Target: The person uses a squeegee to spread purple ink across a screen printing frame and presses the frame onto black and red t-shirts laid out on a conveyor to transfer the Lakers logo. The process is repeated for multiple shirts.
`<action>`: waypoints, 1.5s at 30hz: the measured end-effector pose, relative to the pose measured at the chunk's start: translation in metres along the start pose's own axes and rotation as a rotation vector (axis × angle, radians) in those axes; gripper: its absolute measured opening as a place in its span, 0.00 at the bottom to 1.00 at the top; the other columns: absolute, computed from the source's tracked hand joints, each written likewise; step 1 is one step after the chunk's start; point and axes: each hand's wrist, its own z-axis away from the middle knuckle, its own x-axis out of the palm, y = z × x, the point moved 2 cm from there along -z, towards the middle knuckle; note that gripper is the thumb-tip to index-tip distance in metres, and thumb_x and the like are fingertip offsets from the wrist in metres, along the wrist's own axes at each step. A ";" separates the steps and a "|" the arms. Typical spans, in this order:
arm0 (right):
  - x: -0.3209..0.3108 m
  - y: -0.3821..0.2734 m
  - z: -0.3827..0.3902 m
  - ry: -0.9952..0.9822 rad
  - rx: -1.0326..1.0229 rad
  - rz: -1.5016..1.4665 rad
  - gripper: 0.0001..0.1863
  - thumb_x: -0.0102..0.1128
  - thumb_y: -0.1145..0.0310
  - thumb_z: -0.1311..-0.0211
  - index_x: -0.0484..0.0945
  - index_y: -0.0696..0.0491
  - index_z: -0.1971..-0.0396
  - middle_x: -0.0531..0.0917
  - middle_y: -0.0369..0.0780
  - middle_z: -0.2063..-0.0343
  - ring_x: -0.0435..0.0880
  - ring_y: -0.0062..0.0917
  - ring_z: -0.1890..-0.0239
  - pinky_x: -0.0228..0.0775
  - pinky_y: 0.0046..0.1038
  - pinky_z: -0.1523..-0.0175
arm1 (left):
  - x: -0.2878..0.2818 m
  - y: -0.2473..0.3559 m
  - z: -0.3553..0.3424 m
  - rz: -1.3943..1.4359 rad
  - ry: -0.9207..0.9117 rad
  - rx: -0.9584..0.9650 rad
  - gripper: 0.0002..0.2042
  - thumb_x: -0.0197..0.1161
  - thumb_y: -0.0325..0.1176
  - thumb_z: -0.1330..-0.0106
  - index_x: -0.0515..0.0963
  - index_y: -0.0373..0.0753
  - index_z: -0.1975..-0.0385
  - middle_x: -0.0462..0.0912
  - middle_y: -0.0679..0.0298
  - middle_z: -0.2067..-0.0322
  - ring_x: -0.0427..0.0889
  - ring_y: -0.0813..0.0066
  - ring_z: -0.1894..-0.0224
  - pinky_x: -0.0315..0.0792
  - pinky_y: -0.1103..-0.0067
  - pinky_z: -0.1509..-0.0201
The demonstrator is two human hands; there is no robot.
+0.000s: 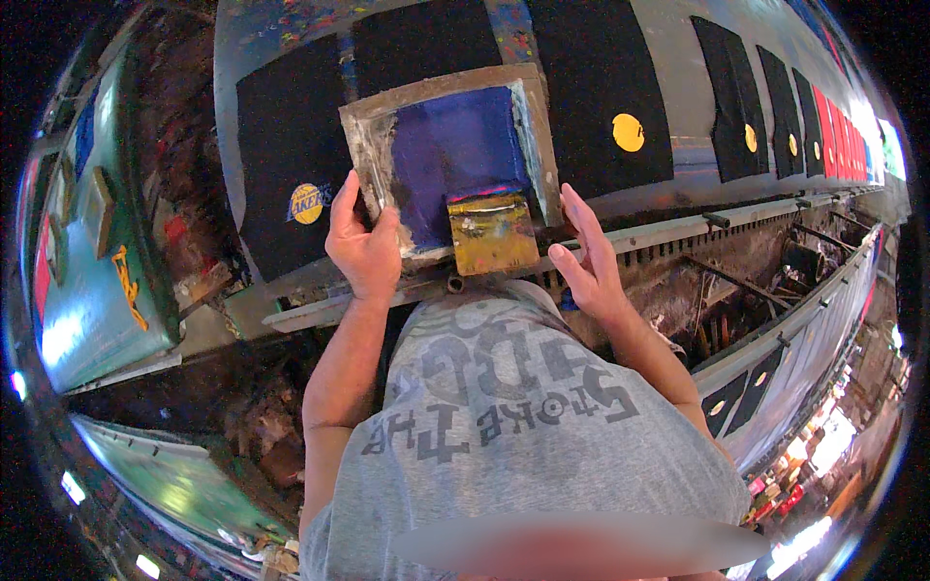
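Frame (pixel 441 88) sitting at 12 o'clock, enclosing blue mesh (pixel 450 145) | yellow block (pixel 494 237) resting at its 5 | left hand (pixel 366 244) grasping its 8 | right hand (pixel 593 266) opening flat-fingered by its 4, contact unclear

I see my left forearm (pixel 346 363) rising almost straight, left of the frame's center, its elbow bent lower down. Above it, my left hand (pixel 366 247) is curled in a grip — index finger pointing up, thumb angled up across from it. My right forearm (pixel 654 349) slants up and leftward from the lower right. The right hand (pixel 593 261) stands loose right of center — fingers extended upward, thumb spread away toward the left.
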 end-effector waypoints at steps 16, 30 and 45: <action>-0.002 0.005 -0.001 -0.023 0.011 0.105 0.47 0.71 0.57 0.24 0.57 0.62 0.16 0.66 0.53 0.18 0.62 0.43 0.16 0.50 0.42 0.14 | 0.007 0.016 -0.002 -0.038 0.014 -0.138 0.32 0.70 0.10 0.35 0.75 0.23 0.28 0.85 0.52 0.35 0.86 0.69 0.38 0.80 0.72 0.31; 0.026 -0.045 -0.018 -0.244 -0.631 0.798 0.30 0.73 0.70 0.45 0.85 0.48 0.38 0.81 0.44 0.32 0.78 0.43 0.29 0.76 0.46 0.31 | 0.011 0.006 -0.005 0.034 0.023 -0.130 0.32 0.71 0.10 0.36 0.76 0.25 0.29 0.85 0.52 0.35 0.87 0.69 0.38 0.80 0.72 0.32; 0.029 -0.083 -0.060 -0.380 -0.591 0.832 0.22 0.66 0.77 0.43 0.86 0.55 0.46 0.89 0.43 0.48 0.87 0.41 0.44 0.82 0.42 0.37 | 0.014 0.002 -0.005 -0.062 0.018 -0.127 0.31 0.71 0.13 0.37 0.79 0.27 0.30 0.85 0.53 0.35 0.86 0.70 0.37 0.79 0.73 0.30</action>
